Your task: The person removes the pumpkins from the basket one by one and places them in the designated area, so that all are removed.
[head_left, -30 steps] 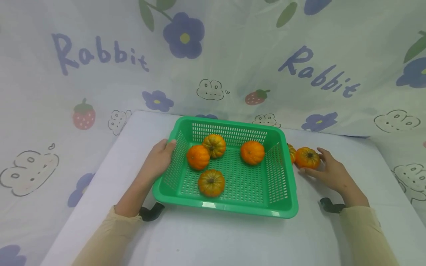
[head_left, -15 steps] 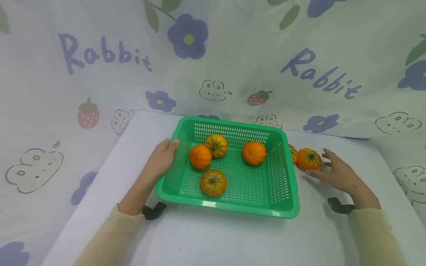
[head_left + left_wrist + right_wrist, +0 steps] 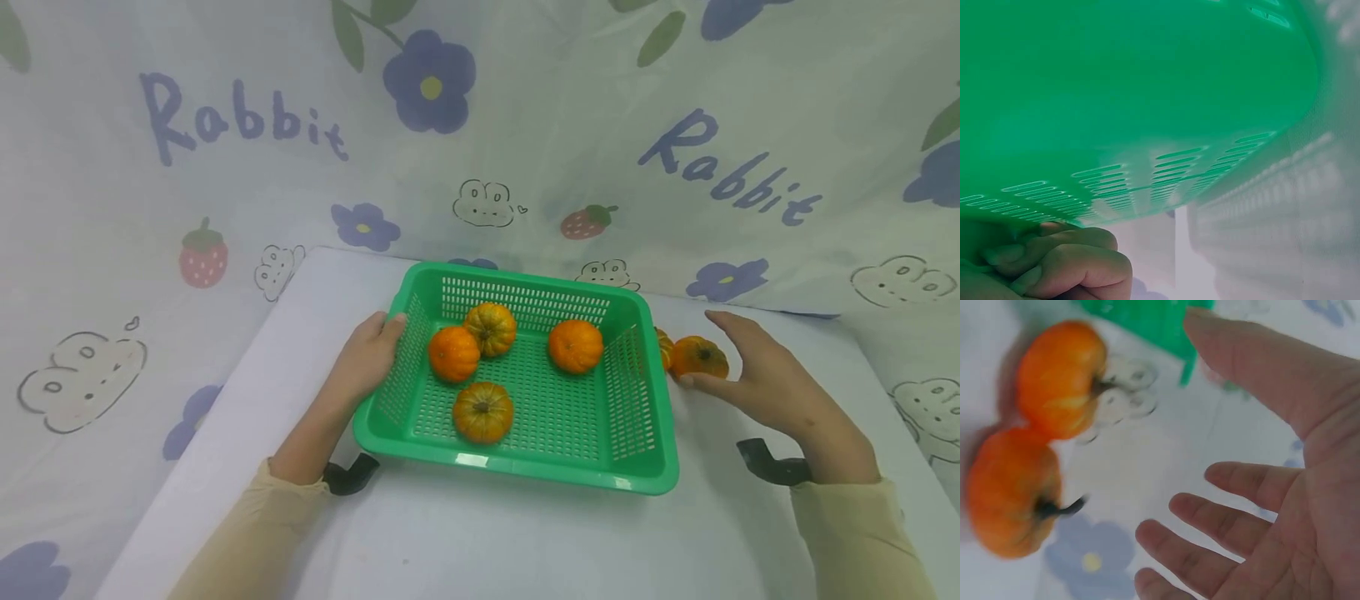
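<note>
My left hand (image 3: 367, 354) grips the left side of a green plastic basket (image 3: 517, 473). In the left wrist view its curled fingers (image 3: 1085, 269) lie under the slotted green wall. Inside the basket sit several small orange pumpkins, among them a greenish-striped one (image 3: 483, 412) near the front and a plain orange one (image 3: 576, 346) at the right. Outside, two more pumpkins stand on the table: one (image 3: 700, 358) beside my right hand (image 3: 765, 375), the other (image 3: 663, 348) partly hidden by the basket's right rim. My right hand is spread, with a gap to both pumpkins (image 3: 1013, 494) in the right wrist view.
The white-covered table (image 3: 540, 542) carries the basket near its middle. Behind it rises a curtain (image 3: 525, 125) printed with flowers, strawberries and rabbits. A dark strap piece (image 3: 772, 462) projects by the right wrist, and another (image 3: 352, 475) by the left.
The right hand has drawn away from the outer pumpkin and now hovers with its fingers wider and higher. The left hand keeps its grip on the basket. The head view has shifted slightly.
</note>
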{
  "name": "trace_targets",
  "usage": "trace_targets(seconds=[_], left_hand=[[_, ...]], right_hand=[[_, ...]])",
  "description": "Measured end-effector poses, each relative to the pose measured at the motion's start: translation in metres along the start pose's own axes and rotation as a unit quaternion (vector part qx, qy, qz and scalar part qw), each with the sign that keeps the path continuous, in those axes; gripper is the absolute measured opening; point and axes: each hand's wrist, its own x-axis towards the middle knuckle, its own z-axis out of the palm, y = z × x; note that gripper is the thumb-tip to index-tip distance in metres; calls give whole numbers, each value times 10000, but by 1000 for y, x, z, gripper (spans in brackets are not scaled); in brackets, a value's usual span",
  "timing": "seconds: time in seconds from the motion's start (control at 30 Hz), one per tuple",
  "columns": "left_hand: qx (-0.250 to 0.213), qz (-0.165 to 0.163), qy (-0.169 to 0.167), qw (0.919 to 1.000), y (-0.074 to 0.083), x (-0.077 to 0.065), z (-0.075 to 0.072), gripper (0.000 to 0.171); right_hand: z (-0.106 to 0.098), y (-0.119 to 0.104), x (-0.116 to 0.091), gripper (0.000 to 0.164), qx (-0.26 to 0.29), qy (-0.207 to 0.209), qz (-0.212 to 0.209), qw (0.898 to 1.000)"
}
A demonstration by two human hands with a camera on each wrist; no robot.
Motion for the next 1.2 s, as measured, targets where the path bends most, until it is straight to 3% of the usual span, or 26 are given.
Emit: trace_targets(seconds=[0.27, 0.57, 0.83, 1.2], left_hand=[[-81, -31, 15, 10000, 2, -1, 0, 54], [-150, -60, 2, 9999, 2, -1, -1, 53], [-196, -118, 28, 9997, 3, -2, -3, 54], [-311, -167, 17, 9994, 5, -1, -1, 53]], right_hand=[[-9, -41, -2, 109, 90, -50, -785, 9969], [-8, -76, 11, 99, -383, -189, -1539, 9872], [-3, -123, 42, 101, -572, -348, -2014, 9772], [29, -168, 92, 99, -821, -975, -2675, 9551]])
